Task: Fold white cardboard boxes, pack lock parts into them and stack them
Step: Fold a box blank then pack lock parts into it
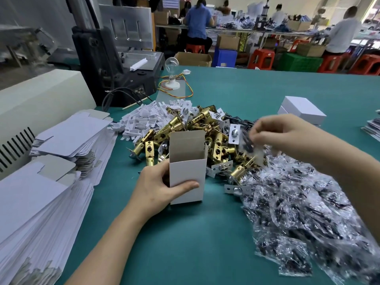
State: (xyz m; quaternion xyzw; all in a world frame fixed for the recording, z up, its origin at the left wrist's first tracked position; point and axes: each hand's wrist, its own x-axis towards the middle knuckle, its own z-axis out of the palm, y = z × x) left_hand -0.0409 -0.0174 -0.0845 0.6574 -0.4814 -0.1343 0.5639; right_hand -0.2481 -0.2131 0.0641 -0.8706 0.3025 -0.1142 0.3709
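Gripping the open white box (188, 171) upright on the worktop (205, 243) with left hand (162, 188); right hand (275, 132) pinches a blurry bag (249, 144) over the latches (205, 124).

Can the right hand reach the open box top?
Probably yes. The box stands upright in the left hand, mouth open; the right hand, pinching a blurred dark item, hovers above the parts pile with open air between.

Head camera looks forward and down, close over the table (205, 233).
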